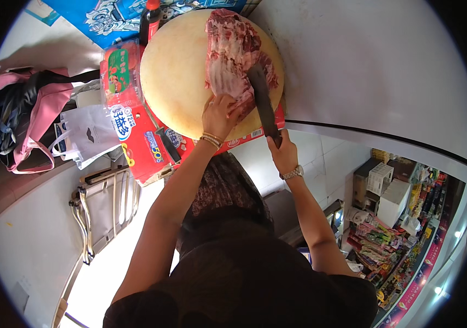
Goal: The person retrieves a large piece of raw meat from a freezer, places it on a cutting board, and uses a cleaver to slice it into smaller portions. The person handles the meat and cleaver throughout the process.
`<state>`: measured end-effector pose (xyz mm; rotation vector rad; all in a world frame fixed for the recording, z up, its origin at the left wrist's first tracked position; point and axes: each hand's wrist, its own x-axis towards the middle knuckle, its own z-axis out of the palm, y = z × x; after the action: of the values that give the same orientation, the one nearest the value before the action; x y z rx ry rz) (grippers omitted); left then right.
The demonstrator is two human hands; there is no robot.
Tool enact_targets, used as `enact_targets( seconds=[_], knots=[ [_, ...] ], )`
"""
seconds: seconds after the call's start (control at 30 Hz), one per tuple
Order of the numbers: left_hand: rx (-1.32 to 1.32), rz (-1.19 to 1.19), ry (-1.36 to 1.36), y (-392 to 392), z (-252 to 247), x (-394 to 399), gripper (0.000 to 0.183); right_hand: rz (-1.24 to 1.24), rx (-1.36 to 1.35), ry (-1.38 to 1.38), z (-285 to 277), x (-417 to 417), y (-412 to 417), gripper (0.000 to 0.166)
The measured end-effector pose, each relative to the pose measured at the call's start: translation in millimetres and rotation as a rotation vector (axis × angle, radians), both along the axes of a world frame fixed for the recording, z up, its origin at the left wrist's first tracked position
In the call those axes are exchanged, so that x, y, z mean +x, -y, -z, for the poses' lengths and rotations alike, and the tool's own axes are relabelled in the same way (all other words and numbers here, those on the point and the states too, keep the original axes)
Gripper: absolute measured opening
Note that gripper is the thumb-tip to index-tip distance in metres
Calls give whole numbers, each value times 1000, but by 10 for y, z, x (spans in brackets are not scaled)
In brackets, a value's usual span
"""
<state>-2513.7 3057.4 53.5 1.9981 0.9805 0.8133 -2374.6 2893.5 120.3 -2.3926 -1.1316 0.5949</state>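
A large slab of raw meat with rib-like ridges (229,53) lies across the right part of a round, pale cutting board (172,78). My left hand (220,115) rests on the near end of the slab, its fingers bent onto the meat. Gripped by its handle in my right hand (284,151) is a knife with a broad dark blade (263,94). The blade lies along the slab's right side, its tip over the meat; whether its edge cuts in cannot be made out. Left of my wrist, a sharpening steel with a black handle (168,145) lies on a red printed carton (147,143).
A clear plastic box of red fruit (122,74) and a dark bottle with a red cap (150,22) stand left of the board. Farther left are a pink bag (47,110), a white carrier bag (90,131) and a folded metal-framed chair (106,205). A white wall (364,61) borders the right.
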Motion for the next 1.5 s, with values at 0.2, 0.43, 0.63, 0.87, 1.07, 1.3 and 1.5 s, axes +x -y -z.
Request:
enact_targets(
  seconds=[0.2, 0.43, 0.63, 0.87, 1.07, 1.3, 1.5],
  knots=[
    [128, -247, 112, -685, 104, 195, 46, -94, -31, 19, 133, 79, -322, 26],
    [-623, 26, 237, -1822, 189, 619, 48, -58, 72, -49, 391, 40, -237, 23],
    [-606, -168, 448, -1421, -87, 185, 32, 14, 82, -139, 408, 99, -260, 24],
    [-558, -409, 699, -1211, -47, -60, 25, -83, 99, -113, 436, 195, -241, 24],
    [-173, -323, 508, -900, -946, 194, 25, 2, 213, -243, 485, 294, -216, 23],
    [335, -166, 259, -380, -1379, 61, 33, -25, 303, -365, 414, 161, -128, 23],
    [273, -217, 282, -272, -1329, -35, 32, -76, 238, -759, -280, 96, -218, 20]
  ],
)
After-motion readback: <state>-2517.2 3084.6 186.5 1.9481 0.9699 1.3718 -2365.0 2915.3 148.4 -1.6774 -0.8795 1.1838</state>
